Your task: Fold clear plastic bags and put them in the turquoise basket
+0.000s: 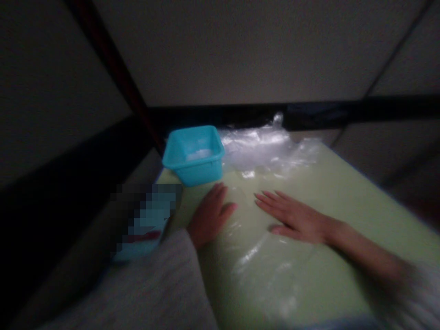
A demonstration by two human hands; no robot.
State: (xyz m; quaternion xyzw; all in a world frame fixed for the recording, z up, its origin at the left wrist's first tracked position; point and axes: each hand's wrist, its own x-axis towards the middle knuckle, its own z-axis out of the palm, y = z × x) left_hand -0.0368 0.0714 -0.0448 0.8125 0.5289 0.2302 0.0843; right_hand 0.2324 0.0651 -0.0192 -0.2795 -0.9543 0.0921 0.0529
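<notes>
A clear plastic bag (264, 270) lies spread over the pale green tabletop (347, 197), with creases that catch the light. My left hand (213, 214) rests near the bag's left side, fingers stretched forward and thumb apart. On the right, my right hand (295, 217) lies flat with its fingers extended to the left and the thumb spread. Both hands appear to touch the plastic or the table; the bag's exact edges are hard to make out. Neither hand grips anything.
A turquoise plastic basin (197, 176) stands at the back left, with something pale inside. Beside it, more crumpled clear plastic (261, 151) is heaped along the table's far edge. A pixelated blue-green item (151, 215) is at the left. Walls rise behind the table.
</notes>
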